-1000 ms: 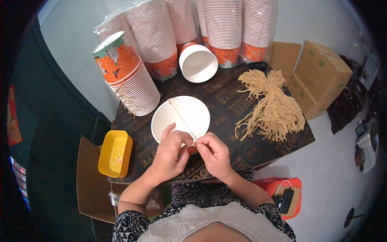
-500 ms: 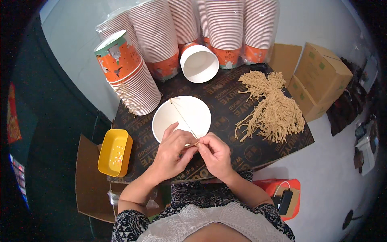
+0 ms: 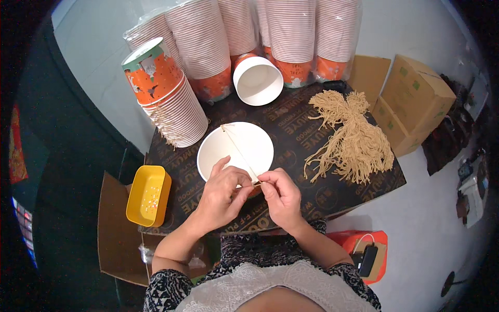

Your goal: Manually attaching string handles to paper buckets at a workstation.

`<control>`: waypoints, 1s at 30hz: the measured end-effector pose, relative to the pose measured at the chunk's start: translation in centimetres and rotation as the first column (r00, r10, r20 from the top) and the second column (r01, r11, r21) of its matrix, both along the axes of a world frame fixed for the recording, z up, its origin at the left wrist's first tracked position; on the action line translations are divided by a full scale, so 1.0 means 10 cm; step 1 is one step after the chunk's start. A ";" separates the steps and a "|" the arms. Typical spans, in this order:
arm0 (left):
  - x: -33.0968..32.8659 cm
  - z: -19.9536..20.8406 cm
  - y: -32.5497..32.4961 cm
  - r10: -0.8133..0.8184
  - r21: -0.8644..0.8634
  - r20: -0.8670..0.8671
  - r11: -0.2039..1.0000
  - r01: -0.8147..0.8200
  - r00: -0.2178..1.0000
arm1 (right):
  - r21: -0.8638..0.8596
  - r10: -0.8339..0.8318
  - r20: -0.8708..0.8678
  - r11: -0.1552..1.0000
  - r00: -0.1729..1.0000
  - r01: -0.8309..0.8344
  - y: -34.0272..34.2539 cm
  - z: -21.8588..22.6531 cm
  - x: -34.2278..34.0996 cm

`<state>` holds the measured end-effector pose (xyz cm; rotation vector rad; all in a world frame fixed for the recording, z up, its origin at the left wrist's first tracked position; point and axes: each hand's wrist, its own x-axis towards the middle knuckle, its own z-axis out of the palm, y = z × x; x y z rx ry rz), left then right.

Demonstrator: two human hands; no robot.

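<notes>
A white paper bucket (image 3: pixel 218 148) stands mouth up on the dark table in front of me. A thin tan cord (image 3: pixel 239 152) runs across its mouth, from the far rim to the near rim. At the near rim, my left hand (image 3: pixel 223 195) pinches the cord between thumb and fingers. My right hand (image 3: pixel 281 196) pinches the cord's end just beside it, also closed. The fingertips hide most of the near end of the cord. To the right lies a tied bundle of tan cords (image 3: pixel 356 138).
Nested orange-printed paper buckets (image 3: pixel 174 112) lean at the left, cords hanging from their rims. Behind stand tall plastic-wrapped bucket stacks (image 3: pixel 291 36) and one bucket on its side (image 3: pixel 258 83). A yellow tub (image 3: pixel 165 193) with small bits sits left. Cardboard boxes (image 3: pixel 416 96) stand right.
My right hand has drawn slightly right, away from the left fingertips, and a short length of cord shows between them. My left hand has hardly moved.
</notes>
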<state>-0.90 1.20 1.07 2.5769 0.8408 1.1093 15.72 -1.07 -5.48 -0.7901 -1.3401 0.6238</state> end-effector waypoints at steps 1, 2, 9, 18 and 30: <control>0.00 0.00 0.00 0.000 -0.001 -0.001 1.000 0.000 1.000 | -0.013 0.003 -0.018 1.000 1.000 -0.003 0.00 -0.02 0.01; -0.01 0.01 0.00 0.001 -0.008 -0.002 1.000 -0.001 1.000 | -0.013 0.003 -0.019 1.000 1.000 -0.003 0.00 -0.02 0.02; -0.04 0.03 0.00 -0.005 -0.017 -0.033 1.000 0.005 0.999 | 0.131 -0.132 0.111 0.985 0.985 0.117 -0.02 0.00 0.12; -0.12 0.01 0.00 0.008 -0.062 -0.014 0.998 -0.009 1.000 | 0.196 -0.184 0.148 0.969 0.972 0.154 -0.01 -0.18 0.26; -0.15 -0.11 0.09 0.514 -0.115 0.292 0.856 -0.504 0.807 | 0.310 -0.066 0.308 0.950 0.949 -0.035 -0.09 -0.04 0.20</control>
